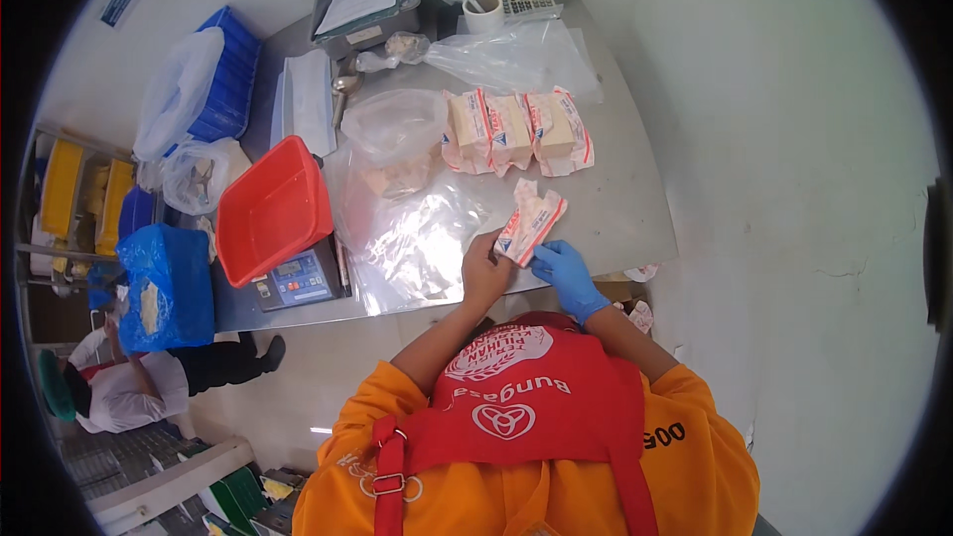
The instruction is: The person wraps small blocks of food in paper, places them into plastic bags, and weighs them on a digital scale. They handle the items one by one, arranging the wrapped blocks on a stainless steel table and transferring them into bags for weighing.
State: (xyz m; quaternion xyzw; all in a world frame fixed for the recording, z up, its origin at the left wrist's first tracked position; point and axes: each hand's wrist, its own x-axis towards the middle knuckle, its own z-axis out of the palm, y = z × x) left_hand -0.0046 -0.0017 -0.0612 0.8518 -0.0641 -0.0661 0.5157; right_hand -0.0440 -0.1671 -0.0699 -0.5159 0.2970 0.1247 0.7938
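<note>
Near the front edge of the steel table (635, 208), both of my hands hold a crumpled white-and-red printed paper wrapper (531, 223). My bare left hand (486, 268) pinches its left side. My right hand (568, 276), in a blue glove, grips the lower right corner. Whether anything is inside the wrapper I cannot tell. Just beyond stands a row of pale beige blocks (511, 134) in similar, partly opened wrappers. To the left of my left hand lies a clear plastic bag or sheet (412, 248), shiny and flat.
On the left a red tub (273, 208) sits on a digital scale (301, 280). Behind are a blue crate (228, 79), a grey bin (367, 30), a white mug (483, 15) and a calculator (528, 6). A blue-bagged box (167, 288) stands near another person (134, 387).
</note>
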